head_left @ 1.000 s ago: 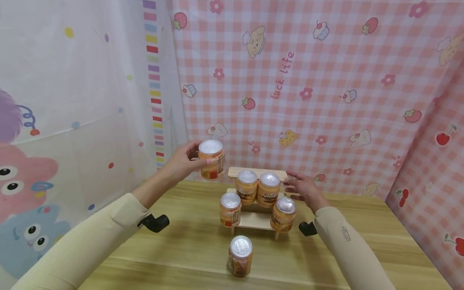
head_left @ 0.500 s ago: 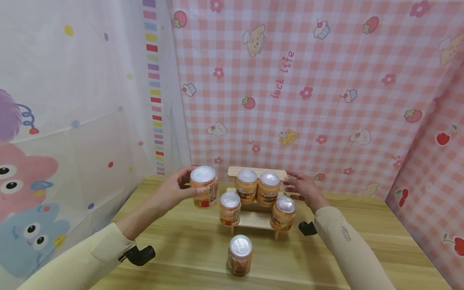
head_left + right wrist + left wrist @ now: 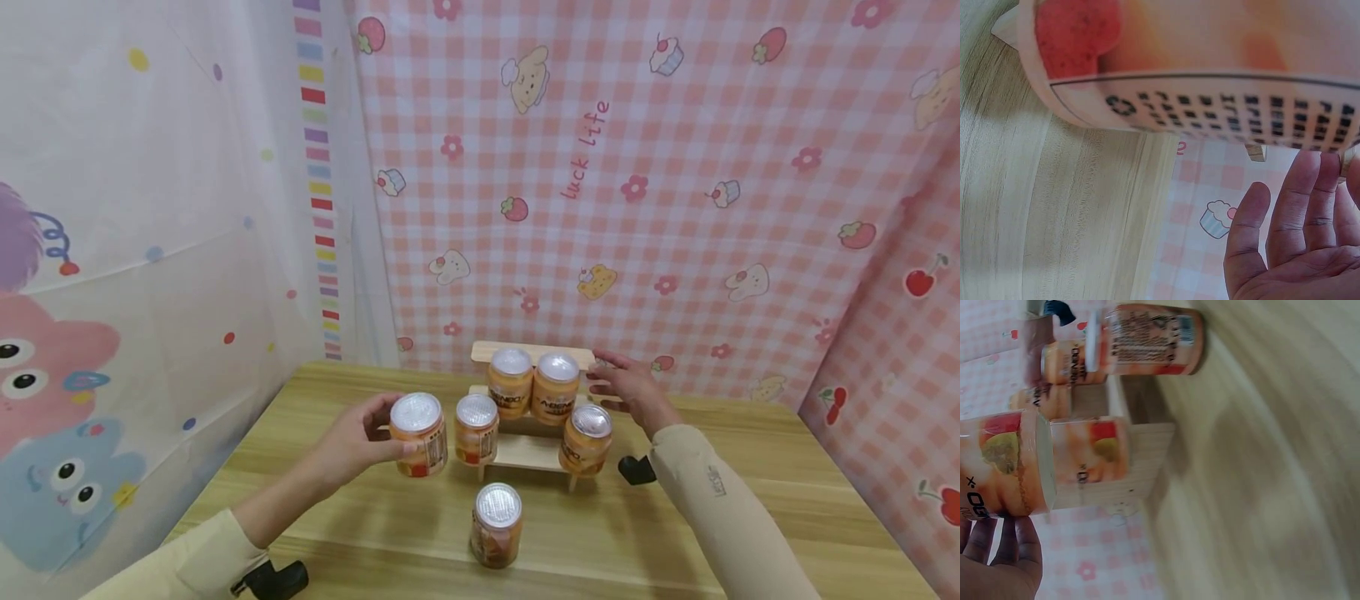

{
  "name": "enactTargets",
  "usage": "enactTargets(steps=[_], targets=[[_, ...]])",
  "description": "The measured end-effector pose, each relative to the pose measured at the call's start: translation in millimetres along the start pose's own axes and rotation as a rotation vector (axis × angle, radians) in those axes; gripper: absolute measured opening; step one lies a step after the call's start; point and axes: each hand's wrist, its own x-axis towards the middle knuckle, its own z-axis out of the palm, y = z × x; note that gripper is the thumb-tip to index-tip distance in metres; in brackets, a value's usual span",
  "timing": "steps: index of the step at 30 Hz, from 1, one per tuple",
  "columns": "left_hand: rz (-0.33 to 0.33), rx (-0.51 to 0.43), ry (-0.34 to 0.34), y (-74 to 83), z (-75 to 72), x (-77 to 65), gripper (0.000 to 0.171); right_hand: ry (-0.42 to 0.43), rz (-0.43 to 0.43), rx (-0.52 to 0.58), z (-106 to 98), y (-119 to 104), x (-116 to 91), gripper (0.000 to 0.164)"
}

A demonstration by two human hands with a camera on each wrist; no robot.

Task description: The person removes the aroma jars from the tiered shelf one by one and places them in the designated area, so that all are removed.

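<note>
My left hand [image 3: 358,446] grips an orange can [image 3: 420,454] with a silvery lid, upright and left of a small stepped wooden rack [image 3: 525,452]. The left wrist view shows the fingers [image 3: 1022,540] wrapped about the held can [image 3: 997,465]. On the rack's lowest step are a left can [image 3: 477,442] and a right can [image 3: 587,450]. Side by side on the step above stand two more cans [image 3: 557,398]. My right hand [image 3: 633,392] has its fingers extended at the right end of the bare top board [image 3: 532,353]. Its fingers [image 3: 1294,212] also show in the right wrist view.
Another orange can [image 3: 497,533] stands on the wood-grain table [image 3: 390,550] in front of the rack. A pink checked cloth [image 3: 675,233] hangs behind, and a white printed curtain [image 3: 225,208] is on the left. Black wrist-camera mounts [image 3: 637,471] jut from both sleeves.
My left hand has come down with the can, from above the rack's left side to beside the lowest step's left can. The right hand and the other cans have stayed put.
</note>
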Motion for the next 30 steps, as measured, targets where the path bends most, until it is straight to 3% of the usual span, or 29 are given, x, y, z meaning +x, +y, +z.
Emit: enactTargets(steps=[10, 15, 30], targets=[[-0.062, -0.064, -0.035, -33.1, 15.2, -12.9, 0.066, -0.004, -0.004, 0.004, 0, -1, 0, 0.053], [-0.086, -0.05, -0.04, -49.1, 25.5, -15.1, 0.066, -0.003, -0.002, 0.012, -1, 0, 0, 0.052], [-0.051, 0.005, -0.099, -79.1, 42.8, -20.0, 0.066, -0.015, -0.006, 0.011, -1, 2, 1, 0.052]])
